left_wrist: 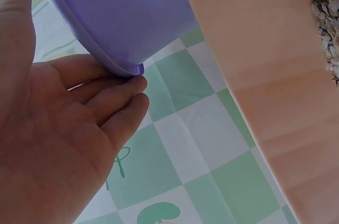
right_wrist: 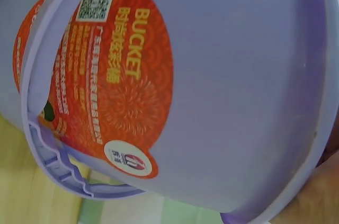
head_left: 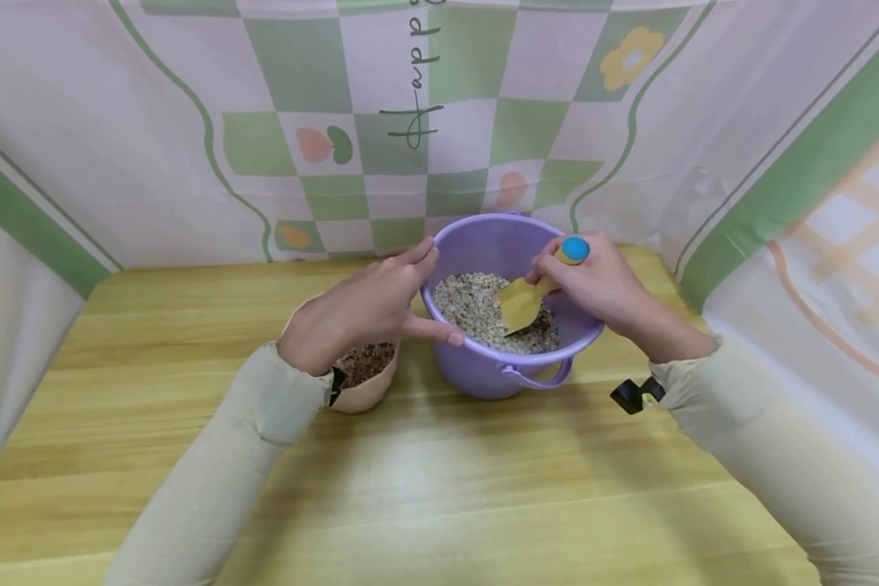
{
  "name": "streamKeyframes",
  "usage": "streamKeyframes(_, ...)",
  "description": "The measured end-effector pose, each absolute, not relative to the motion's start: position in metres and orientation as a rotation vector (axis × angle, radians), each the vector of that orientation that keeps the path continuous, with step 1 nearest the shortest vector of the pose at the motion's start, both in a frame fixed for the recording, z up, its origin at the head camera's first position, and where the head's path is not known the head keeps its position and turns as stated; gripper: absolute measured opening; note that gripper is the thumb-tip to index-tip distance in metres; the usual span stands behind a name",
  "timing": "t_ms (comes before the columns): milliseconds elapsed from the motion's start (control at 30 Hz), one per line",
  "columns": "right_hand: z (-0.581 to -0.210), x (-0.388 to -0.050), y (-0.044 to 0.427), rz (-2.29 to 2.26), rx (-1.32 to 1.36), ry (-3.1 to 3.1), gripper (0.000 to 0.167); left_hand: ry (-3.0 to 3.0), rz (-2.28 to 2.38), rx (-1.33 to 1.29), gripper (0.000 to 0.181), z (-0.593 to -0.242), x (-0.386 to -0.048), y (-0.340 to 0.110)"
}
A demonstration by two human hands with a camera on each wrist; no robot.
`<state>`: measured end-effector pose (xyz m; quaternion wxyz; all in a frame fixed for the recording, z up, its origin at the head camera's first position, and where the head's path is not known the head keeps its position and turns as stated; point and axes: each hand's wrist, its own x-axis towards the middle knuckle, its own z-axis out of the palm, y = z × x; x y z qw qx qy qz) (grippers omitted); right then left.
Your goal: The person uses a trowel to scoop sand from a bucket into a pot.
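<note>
A purple bucket (head_left: 476, 376) holds pale, gravel-like grains (head_left: 469, 313), with a darker patch near the blade. Inside the rim, my right hand (head_left: 593, 273) grips a small yellow shovel (head_left: 520, 305) with a blue handle end; the blade's tip dips into the grains. My left hand (head_left: 369, 305) rests against the bucket's left rim, thumb and fingers spread apart. In the left wrist view those fingers (left_wrist: 119, 102) touch the outside of the rim, only slightly bent. Beneath the left wrist stands a peach-coloured pot (head_left: 369, 396) with reddish-brown and pale grains, partly hidden by the hand.
Both containers stand on a wood-grain table (head_left: 425, 496). Behind them hangs a green-and-white checked cloth (head_left: 391, 142), close to the bucket's far side. The bucket's purple handle (right_wrist: 53, 168) hangs down its outside, beside a red label (right_wrist: 137, 75).
</note>
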<state>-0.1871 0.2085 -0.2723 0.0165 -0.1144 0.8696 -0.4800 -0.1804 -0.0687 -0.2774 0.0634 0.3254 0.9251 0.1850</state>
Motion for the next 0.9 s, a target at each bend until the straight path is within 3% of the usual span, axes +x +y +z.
streamKeyframes(900, -0.272, -0.185, 0.198, -1.621, -0.284, 2.539, 0.027, 2.782, 0.567, 0.992, 0.12, -0.279, -0.181, -0.069)
